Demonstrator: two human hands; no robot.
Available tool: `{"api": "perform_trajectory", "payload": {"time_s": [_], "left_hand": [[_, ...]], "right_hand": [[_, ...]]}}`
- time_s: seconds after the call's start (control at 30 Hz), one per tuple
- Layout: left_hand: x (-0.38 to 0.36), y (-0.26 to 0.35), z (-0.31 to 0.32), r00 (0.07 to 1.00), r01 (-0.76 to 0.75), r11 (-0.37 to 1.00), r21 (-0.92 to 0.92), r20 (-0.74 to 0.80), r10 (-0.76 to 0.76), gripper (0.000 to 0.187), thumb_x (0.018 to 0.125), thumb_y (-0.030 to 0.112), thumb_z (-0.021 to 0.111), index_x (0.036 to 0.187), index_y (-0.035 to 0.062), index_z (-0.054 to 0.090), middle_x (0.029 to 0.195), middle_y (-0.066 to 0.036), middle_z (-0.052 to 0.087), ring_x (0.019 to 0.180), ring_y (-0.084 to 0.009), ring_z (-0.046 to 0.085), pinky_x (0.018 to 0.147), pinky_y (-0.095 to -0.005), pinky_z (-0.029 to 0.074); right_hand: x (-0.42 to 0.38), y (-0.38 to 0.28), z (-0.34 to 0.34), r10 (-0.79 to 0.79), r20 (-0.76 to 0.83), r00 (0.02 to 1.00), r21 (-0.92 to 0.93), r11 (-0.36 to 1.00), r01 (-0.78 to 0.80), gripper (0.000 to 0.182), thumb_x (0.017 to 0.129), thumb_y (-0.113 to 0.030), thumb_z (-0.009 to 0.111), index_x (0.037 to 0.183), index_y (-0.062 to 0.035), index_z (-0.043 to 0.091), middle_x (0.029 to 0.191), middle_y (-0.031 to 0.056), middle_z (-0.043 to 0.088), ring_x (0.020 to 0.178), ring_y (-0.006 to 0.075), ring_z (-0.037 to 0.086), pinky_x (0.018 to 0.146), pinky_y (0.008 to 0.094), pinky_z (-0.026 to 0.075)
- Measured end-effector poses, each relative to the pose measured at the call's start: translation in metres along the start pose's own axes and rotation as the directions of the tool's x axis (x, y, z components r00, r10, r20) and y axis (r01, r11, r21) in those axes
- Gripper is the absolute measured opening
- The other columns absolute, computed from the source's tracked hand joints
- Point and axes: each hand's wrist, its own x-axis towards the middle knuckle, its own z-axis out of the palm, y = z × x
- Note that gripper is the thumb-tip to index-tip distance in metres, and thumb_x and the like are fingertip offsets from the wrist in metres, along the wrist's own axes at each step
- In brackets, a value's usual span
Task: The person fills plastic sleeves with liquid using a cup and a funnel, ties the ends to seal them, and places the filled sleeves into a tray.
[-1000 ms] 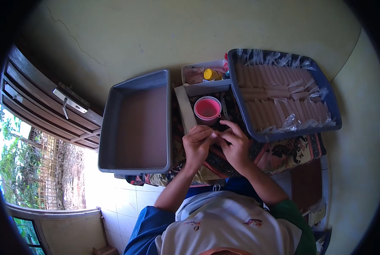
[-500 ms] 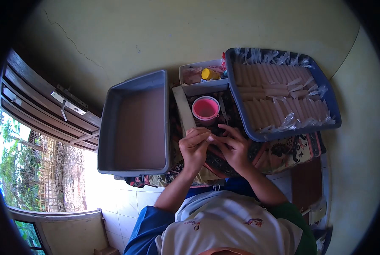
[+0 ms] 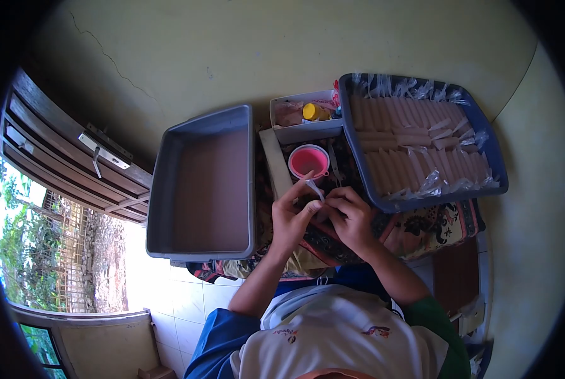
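Note:
A small strip of thin clear plastic (image 3: 314,187), apparently a narrow bag, is between my two hands in front of the pink-rimmed cup. My left hand (image 3: 290,219) pinches it, index finger stretched up along it and thumb bent towards it. My right hand (image 3: 353,218) is closed at the plastic's lower end, fingertips pressed together. Just beyond them stands the pink cup with a white rim (image 3: 309,161), a little liquid visible inside. To the right, a blue tub (image 3: 415,205) holds many slim plastic tubes filled with a brownish substance, their clear ends twisted or loose.
A grey tub (image 3: 253,189) of brown liquid stands on the left. Behind the cup is a white box (image 3: 308,131) with a yellow-capped container (image 3: 314,112). Patterned cloth (image 3: 431,230) covers the table. A wooden door (image 3: 74,151) stands at far left.
My hands have spread slightly. The left index finger has straightened upward, and the clear plastic strip now shows above the thumb.

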Motion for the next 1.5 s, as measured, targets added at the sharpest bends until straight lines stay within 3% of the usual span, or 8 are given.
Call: {"api": "perform_trajectory", "payload": {"time_s": [0.07,0.33,0.4,0.63,1.0,1.2,1.33,1.5], "left_hand": [[0.002,-0.013,-0.006,0.99,-0.093,0.956,0.278,0.125,0.06,0.037,0.084,0.003,0.068,0.119,-0.005,0.059,0.099,-0.006,0.065,0.087,-0.013,0.06,0.079,-0.0252,0.049],[0.002,-0.013,-0.004,0.947,-0.319,0.897,0.307,0.054,0.318,0.007,0.074,-0.003,0.072,0.081,-0.0053,0.07,0.087,-0.008,0.068,0.086,-0.0157,0.06,0.078,-0.0289,0.047],[-0.003,0.003,0.005,0.992,-0.099,0.994,0.045,-0.079,0.103,0.005,0.075,-0.006,0.069,0.08,-0.0063,0.069,0.081,-0.008,0.067,0.081,-0.0149,0.06,0.075,-0.0281,0.048],[-0.005,0.007,0.01,0.98,-0.181,0.983,0.038,-0.074,0.183,0.009,0.077,-0.009,0.063,0.081,-0.0057,0.07,0.084,-0.01,0.067,0.079,-0.0143,0.06,0.073,-0.0257,0.046],[0.004,0.013,0.005,0.987,0.089,0.988,-0.125,-0.122,-0.104,0.016,0.091,0.009,0.061,0.099,-0.0018,0.069,0.084,-0.004,0.065,0.076,-0.0099,0.057,0.071,-0.0244,0.047],[0.002,0.003,-0.004,0.978,-0.102,0.991,-0.086,-0.191,0.084,0.026,0.094,0.014,0.057,0.115,-0.0015,0.061,0.093,-0.003,0.062,0.087,-0.009,0.055,0.08,-0.0237,0.044],[-0.007,0.0,0.005,0.959,-0.082,0.991,-0.102,-0.279,0.051,0.027,0.094,0.014,0.057,0.116,-0.0012,0.058,0.087,-0.003,0.058,0.084,-0.0108,0.054,0.081,-0.0256,0.041],[-0.015,0.001,0.023,0.993,0.114,0.949,-0.295,0.026,-0.112,0.035,0.092,0.007,0.058,0.126,0.0007,0.048,0.093,-0.005,0.061,0.087,-0.0117,0.056,0.083,-0.0261,0.044]], "right_hand": [[0.003,0.0,-0.001,-0.045,0.019,0.999,-0.01,0.999,0.045,0.011,0.078,-0.001,0.069,0.087,0.0021,0.065,0.091,0.0118,0.06,0.078,0.0261,0.064,0.066,0.0338,0.05],[0.008,-0.009,0.0,-0.079,0.064,0.995,-0.022,0.996,0.081,0.012,0.078,0.002,0.066,0.09,0.003,0.063,0.09,0.0131,0.06,0.078,0.0281,0.063,0.067,0.0339,0.05],[0.01,-0.016,-0.001,-0.079,0.068,0.995,0.007,0.997,0.079,0.012,0.078,0.001,0.067,0.089,0.0031,0.063,0.089,0.013,0.06,0.078,0.0277,0.063,0.067,0.0333,0.05],[0.01,-0.022,-0.008,-0.037,0.089,0.995,0.146,0.989,0.023,0.009,0.079,-0.001,0.069,0.085,0.0037,0.064,0.088,0.012,0.061,0.078,0.023,0.064,0.069,0.0306,0.05],[0.004,-0.03,-0.01,0.16,0.252,0.954,0.09,0.978,-0.188,0.027,0.077,-0.003,0.073,0.1,-0.0007,0.059,0.094,0.0112,0.065,0.076,0.0134,0.064,0.064,0.0264,0.049],[0.002,-0.025,-0.009,0.075,0.063,0.995,0.263,0.961,-0.089,0.029,0.078,0.0,0.075,0.1,-0.0005,0.058,0.101,0.0122,0.062,0.088,0.0132,0.063,0.072,0.0265,0.052],[0.003,-0.025,-0.016,-0.199,-0.108,0.974,0.054,0.977,0.206,0.027,0.077,0.003,0.074,0.096,-0.0025,0.056,0.109,0.0163,0.058,0.09,0.0204,0.063,0.074,0.0288,0.053],[-0.002,-0.027,-0.016,-0.295,-0.133,0.946,-0.125,0.952,0.279,0.028,0.074,0.006,0.074,0.092,-0.0054,0.056,0.11,0.0157,0.057,0.09,0.0237,0.063,0.074,0.0303,0.053]]}}
